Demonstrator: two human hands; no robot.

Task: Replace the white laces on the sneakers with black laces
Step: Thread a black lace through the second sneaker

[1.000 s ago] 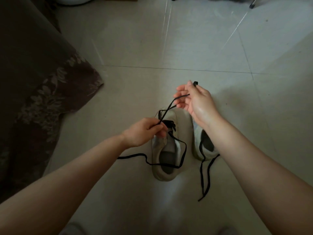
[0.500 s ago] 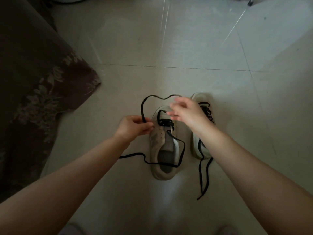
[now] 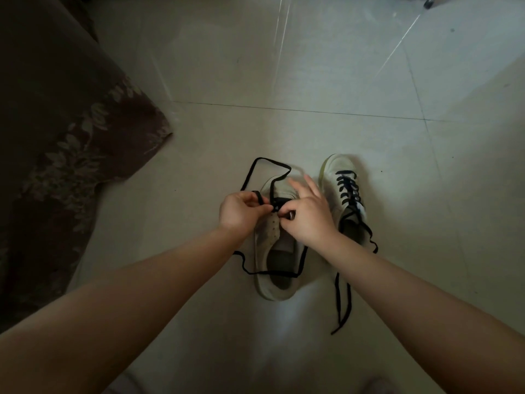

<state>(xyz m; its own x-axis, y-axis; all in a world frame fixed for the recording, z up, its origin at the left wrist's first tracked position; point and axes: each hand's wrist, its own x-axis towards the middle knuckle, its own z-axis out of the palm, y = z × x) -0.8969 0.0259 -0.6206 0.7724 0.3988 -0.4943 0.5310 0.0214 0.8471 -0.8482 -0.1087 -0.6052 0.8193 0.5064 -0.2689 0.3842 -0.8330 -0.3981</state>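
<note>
- Head view looks down at two pale sneakers side by side on a tiled floor [image 3: 326, 81]; the right sneaker [image 3: 345, 191] already carries black lacing with its loose ends trailing toward the viewer, while the left sneaker [image 3: 277, 245] has black lace only through its lowest eyelets
- left hand [image 3: 240, 211] has its fingers curled and pinching the black lace [image 3: 267, 163] near one end, beside the eyelet row; right hand [image 3: 308, 217] rests on the tongue area, thumb and forefinger pinched close at an eyelet, the other fingers spread; whether they hold the lace tip I cannot tell
- Likely risk: the long slack loop arching past the toe could twist or catch as it is drawn through, leaving a kinked flat lace
- Another risk: the other end draped across the heel opening may be dragged short, making uneven ends
- Dim light could lead to a skipped eyelet, since the holes are small and dark
- Floor is smooth and glossy with thin grout lines, so the shoe may slide under a pull
- Dark floral fabric [image 3: 71, 132] hangs at the left, well apart from the shoes
</note>
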